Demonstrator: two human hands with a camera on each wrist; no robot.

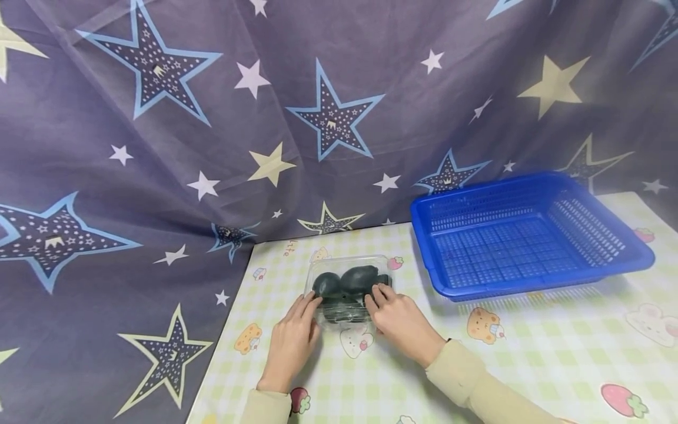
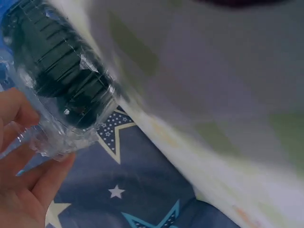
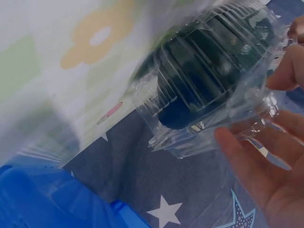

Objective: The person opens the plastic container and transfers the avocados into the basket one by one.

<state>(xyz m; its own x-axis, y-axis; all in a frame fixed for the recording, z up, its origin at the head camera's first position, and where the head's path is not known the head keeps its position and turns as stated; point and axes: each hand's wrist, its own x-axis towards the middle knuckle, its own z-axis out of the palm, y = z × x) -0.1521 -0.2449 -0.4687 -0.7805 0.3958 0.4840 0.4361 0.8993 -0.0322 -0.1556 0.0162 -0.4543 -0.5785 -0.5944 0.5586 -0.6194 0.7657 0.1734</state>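
A clear plastic clamshell box [image 1: 344,259] sits on the table in the middle of the head view. Inside lie several smooth, dark green, oval fruits [image 1: 359,279] that look like avocados. My left hand [image 1: 293,340] grips the near left edge of the box. At its near right side my right hand [image 1: 398,321] holds the edge, fingertips over the top. In the left wrist view, thumb and fingers pinch the crinkled plastic rim [image 2: 61,142]. The right wrist view shows the thumb against the ribbed box [image 3: 190,149], with fingers on the other side of its edge.
A blue perforated plastic basket [image 1: 498,247] stands on the table to the right of the box. Under both lies a checked tablecloth [image 1: 556,365] with cartoon prints. Behind and to the left hangs a dark cloth [image 1: 344,35] with stars.
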